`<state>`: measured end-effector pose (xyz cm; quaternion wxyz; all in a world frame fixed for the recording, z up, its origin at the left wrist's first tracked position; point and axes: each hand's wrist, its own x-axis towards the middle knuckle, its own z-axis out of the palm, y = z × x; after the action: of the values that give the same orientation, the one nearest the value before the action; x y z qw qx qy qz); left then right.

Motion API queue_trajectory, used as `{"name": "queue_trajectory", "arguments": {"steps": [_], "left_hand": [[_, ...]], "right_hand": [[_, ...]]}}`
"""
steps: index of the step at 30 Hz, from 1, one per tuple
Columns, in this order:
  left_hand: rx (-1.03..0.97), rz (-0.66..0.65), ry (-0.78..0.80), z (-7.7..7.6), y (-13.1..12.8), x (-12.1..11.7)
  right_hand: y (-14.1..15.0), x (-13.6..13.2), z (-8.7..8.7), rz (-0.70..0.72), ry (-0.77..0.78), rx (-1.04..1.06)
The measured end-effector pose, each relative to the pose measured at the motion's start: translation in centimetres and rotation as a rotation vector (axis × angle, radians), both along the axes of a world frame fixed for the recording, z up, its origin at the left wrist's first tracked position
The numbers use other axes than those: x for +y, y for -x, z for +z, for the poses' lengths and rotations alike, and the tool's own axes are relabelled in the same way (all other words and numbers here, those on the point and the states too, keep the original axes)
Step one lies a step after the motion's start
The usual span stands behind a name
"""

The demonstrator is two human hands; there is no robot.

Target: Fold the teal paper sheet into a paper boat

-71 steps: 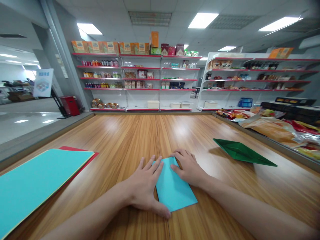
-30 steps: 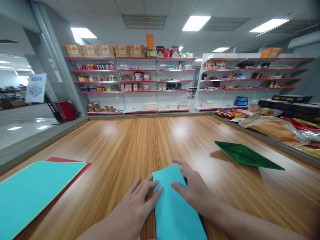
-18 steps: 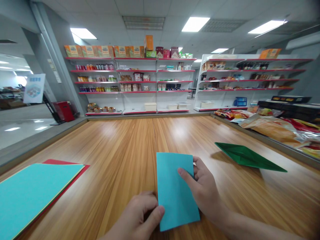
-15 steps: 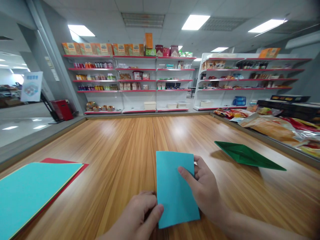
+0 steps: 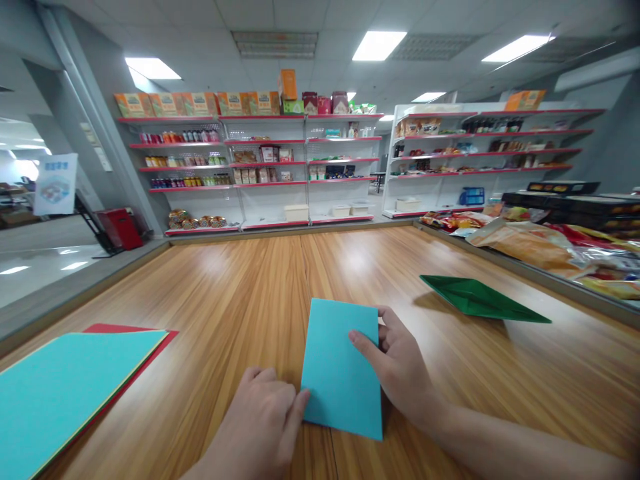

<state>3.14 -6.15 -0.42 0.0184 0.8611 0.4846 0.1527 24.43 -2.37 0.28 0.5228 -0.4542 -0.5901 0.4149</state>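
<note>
A light blue sheet of paper (image 5: 340,373), apparently folded to a small rectangle, is held tilted over the table in front of me. My right hand (image 5: 400,367) grips its right edge, thumb on the front face and fingers behind. At the lower left corner, my left hand (image 5: 265,420) has its fingers curled and its thumb against the edge; its fingertips are partly hidden. To the right lies a dark green folded paper shape (image 5: 483,299), pointed at both ends like a boat. A stack of coloured sheets (image 5: 75,380), blue on top with red beneath, lies at the left.
The wood-grain table (image 5: 240,287) has a raised rim. Packaged snacks (image 5: 530,247) and dark boxes (image 5: 555,210) are piled beyond its right edge. Stocked shelves (image 5: 270,180) stand behind, and a sign (image 5: 56,183) with a red box (image 5: 120,229) is at the far left.
The blue paper has tilted, its top leaning right and its lower edge now slanting down to the right. My left hand has shifted slightly left. The camera view has moved a little.
</note>
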Motion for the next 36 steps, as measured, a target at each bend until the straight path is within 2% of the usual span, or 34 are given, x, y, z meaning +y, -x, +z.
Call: {"name": "queue_trajectory", "arguments": {"steps": [3,6,8,10,14,19,24,28,32,36], "left_hand": [[-0.110,-0.035,-0.038,0.3,0.3,-0.1],[-0.199,-0.170,-0.088,0.8,0.7,-0.2],[-0.162,-0.268,-0.041,1.2,0.8,-0.2],[-0.089,-0.301,0.067,1.7,0.7,-0.3],[-0.046,-0.226,0.197,2.1,0.5,-0.3],[-0.092,-0.185,0.152,1.2,0.7,-0.4],[-0.103,-0.216,0.115,0.9,1.2,-0.1],[-0.078,-0.252,0.116,1.4,1.5,0.2],[-0.076,-0.235,0.146,1.5,1.5,0.1],[-0.112,-0.198,0.156,1.5,1.2,-0.2]], "right_hand": [[-0.3,0.2,0.0,0.094,0.042,-0.012],[-0.4,0.4,-0.2,0.195,0.033,-0.155],[-0.3,0.4,-0.2,0.213,-0.014,-0.332],[-0.2,0.3,-0.2,0.169,-0.044,-0.495],[0.0,-0.2,0.1,0.059,-0.046,-0.618],[0.1,-0.5,0.4,0.019,-0.059,-0.691],[0.1,-0.6,0.5,0.079,-0.100,-0.768],[0.1,-0.6,0.5,0.088,-0.078,-0.733],[0.0,-0.2,0.4,0.031,-0.018,-0.671],[-0.2,0.3,0.1,0.038,0.027,-0.598]]}}
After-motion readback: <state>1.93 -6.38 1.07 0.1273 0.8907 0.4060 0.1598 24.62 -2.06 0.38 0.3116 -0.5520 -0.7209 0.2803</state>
